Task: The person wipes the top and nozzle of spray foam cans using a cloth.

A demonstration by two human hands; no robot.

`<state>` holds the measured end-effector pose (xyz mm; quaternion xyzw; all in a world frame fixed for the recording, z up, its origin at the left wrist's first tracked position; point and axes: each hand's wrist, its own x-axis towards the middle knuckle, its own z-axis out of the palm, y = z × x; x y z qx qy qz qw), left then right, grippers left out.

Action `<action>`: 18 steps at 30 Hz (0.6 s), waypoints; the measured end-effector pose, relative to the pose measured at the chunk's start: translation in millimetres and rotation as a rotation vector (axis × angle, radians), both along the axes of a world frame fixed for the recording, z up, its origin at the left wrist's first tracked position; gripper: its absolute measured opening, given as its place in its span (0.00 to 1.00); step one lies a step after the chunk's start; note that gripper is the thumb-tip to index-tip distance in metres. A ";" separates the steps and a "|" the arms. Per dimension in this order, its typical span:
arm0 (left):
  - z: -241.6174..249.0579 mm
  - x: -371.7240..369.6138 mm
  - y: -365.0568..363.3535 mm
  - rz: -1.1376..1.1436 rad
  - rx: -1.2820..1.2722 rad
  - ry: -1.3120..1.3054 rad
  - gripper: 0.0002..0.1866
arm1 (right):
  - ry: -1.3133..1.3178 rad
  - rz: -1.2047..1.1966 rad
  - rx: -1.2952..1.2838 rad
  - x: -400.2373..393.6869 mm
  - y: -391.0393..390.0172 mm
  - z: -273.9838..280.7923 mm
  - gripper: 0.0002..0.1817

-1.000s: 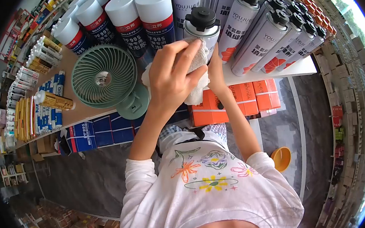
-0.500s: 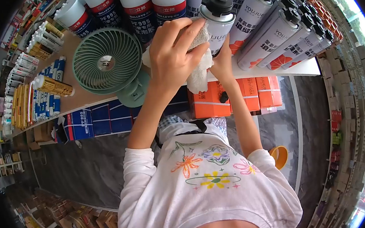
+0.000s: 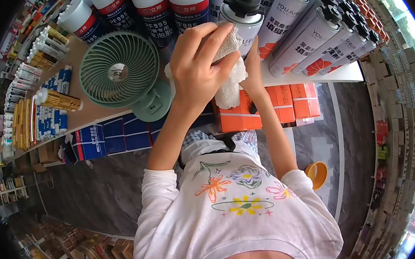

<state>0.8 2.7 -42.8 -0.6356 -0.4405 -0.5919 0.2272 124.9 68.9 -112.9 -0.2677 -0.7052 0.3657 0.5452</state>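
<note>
In the head view, my left hand (image 3: 200,71) grips a pale, crumpled cloth (image 3: 230,78), with fingers bent over it. The cloth presses against the side of a foam spray can (image 3: 243,22) with a black cap, and its loose end hangs below my hand. My right hand (image 3: 253,73) is closed around the lower part of the same can, its fingers partly hidden behind the cloth and can. The can is tilted slightly, its cap toward the far side.
A green desk fan (image 3: 119,70) stands left of my left hand. Large white-capped cans (image 3: 189,7) line the back. Several similar spray cans (image 3: 303,39) crowd the right. Orange boxes (image 3: 238,118) and blue boxes (image 3: 112,136) sit below the shelf edge. A yellow tape roll (image 3: 316,175) is lower right.
The spray can has shifted slightly left and up with my hands. The cloth stays against its side. My view has moved a little.
</note>
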 end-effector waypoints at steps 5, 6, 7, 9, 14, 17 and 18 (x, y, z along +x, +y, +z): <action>5.0 7.5 -8.5 0.007 -0.087 0.105 0.29 | 0.035 -0.006 -0.181 -4.0 -1.9 1.6 0.35; 7.7 12.0 -9.6 0.005 -0.100 0.102 0.31 | 0.071 0.029 -0.238 -4.3 -0.1 -4.7 0.31; 8.2 15.3 -11.7 -0.013 -0.144 0.113 0.31 | 0.008 0.010 -0.153 -3.9 1.2 -3.2 0.27; 2.5 23.0 -11.6 -0.024 -0.187 0.181 0.31 | -0.010 0.031 -0.157 0.1 -1.1 -12.0 0.24; -3.1 12.4 -13.9 -0.055 -0.116 0.090 0.28 | -0.039 -0.036 -0.167 -2.8 -7.8 -3.5 0.15; 14.0 11.5 -12.7 -0.006 -0.041 0.126 0.30 | 0.297 0.058 -0.539 -8.7 -6.1 -4.1 0.14; 12.8 12.7 -9.8 -0.005 -0.043 0.124 0.30 | 0.295 0.059 -0.541 -9.0 -5.1 -6.3 0.14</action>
